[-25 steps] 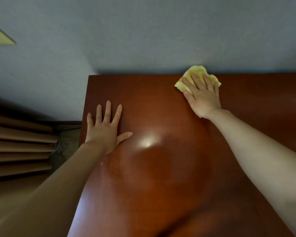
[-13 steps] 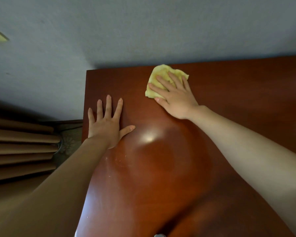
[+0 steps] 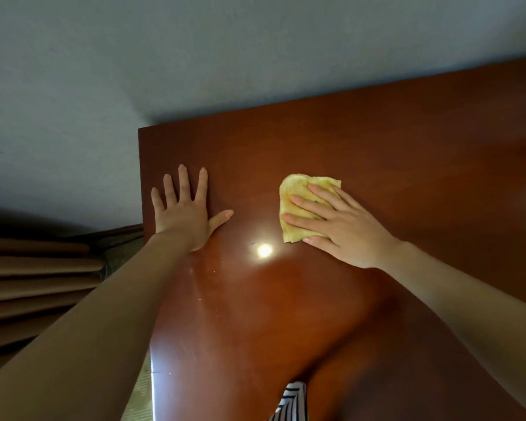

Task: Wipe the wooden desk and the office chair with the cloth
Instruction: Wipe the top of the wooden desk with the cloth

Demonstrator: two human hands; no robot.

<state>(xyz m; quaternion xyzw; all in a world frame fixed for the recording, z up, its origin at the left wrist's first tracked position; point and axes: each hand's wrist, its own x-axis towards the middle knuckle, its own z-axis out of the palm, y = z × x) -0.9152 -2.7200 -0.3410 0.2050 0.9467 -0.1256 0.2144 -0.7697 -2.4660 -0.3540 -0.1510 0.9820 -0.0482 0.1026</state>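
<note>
Head view: right hand (image 3: pixel 343 229), fingers flat, has drawn the yellow cloth (image 3: pixel 295 192) from the far edge of the desk (image 3: pixel 407 147) toward centre; left hand (image 3: pixel 182 217) stays splayed near the left edge. Desk wiping continues.

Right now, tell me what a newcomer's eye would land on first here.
The yellow cloth stands out against the reddish wooden desk, pressed under the right hand. The left hand rests spread at the desk's left edge, and a bright glare spot shines between them.
</note>
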